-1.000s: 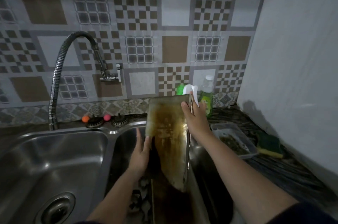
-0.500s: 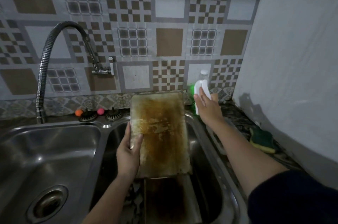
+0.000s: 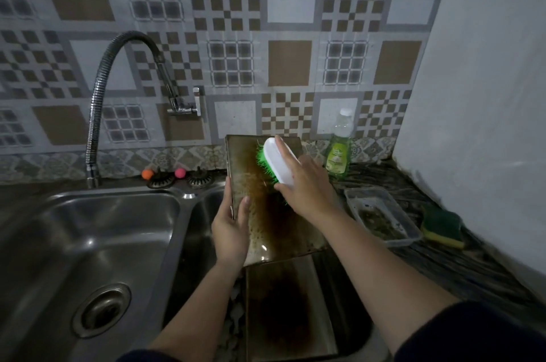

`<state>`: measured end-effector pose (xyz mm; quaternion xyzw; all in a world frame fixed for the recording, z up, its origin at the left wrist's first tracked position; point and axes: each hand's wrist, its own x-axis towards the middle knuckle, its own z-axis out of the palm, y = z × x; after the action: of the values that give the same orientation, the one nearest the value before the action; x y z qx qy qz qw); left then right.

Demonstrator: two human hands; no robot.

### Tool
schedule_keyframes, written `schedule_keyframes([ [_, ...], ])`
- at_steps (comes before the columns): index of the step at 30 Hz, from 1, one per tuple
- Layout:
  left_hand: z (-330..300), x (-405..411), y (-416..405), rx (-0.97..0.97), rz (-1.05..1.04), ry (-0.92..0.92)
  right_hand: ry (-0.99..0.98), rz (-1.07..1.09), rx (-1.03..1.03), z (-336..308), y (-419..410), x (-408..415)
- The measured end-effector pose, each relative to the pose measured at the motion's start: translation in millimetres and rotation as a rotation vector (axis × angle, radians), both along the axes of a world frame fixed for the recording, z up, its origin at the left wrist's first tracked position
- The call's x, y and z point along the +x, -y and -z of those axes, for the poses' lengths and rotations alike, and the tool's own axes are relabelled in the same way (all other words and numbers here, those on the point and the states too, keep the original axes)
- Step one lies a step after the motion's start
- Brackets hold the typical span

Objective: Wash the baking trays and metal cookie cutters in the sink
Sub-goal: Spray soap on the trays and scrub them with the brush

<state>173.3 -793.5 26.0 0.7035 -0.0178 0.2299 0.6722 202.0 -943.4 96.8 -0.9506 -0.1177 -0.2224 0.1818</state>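
Patterned brown-grey tile backsplash [image 3: 289, 66], plain white side wall [image 3: 484, 80], dim light

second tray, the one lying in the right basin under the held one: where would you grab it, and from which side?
Probably the near right rim of the lower tray, coming from above on the right. It lies roughly flat in the right basin, so only its raised rim offers a pinch. Its far end is tucked under the held tray, and the left hand crowds the left side.

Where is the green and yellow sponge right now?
In the head view, the sponge lies on the dark counter at the far right, beside the clear plastic container and close to the white side wall.
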Motion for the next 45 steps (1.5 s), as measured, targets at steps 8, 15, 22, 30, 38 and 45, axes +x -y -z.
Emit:
schedule_keyframes([
  [8, 2.8, -13.1, -17.1, -0.004, -0.044, 0.036, -0.044, 0.061, 0.251, -0.6, -41.3, 7.8],
  [15, -5.0, -4.6, -74.8, 0.006, -0.121, 0.069, -0.07, -0.166, 0.267, 38.4, -84.4, -50.4],
  [22, 3.2, -17.5, -77.9, 0.079, 0.025, 0.096, 0.057, -0.009, 0.294, -19.5, -111.4, 11.7],
  [30, -1.0, -33.1, -122.0, 0.039, -0.082, 0.098, -0.074, -0.159, 0.366, 42.0, -127.7, -74.7],
  [38, -9.2, -80.8, -85.3, -0.01, -0.123, 0.089, -0.084, -0.001, 0.239, -20.9, -98.2, -50.7],
  [45, -0.7, -125.8, -85.0, 0.119, -0.268, 0.065, -0.147, -0.12, 0.231, 38.0, -76.1, -144.8],
])
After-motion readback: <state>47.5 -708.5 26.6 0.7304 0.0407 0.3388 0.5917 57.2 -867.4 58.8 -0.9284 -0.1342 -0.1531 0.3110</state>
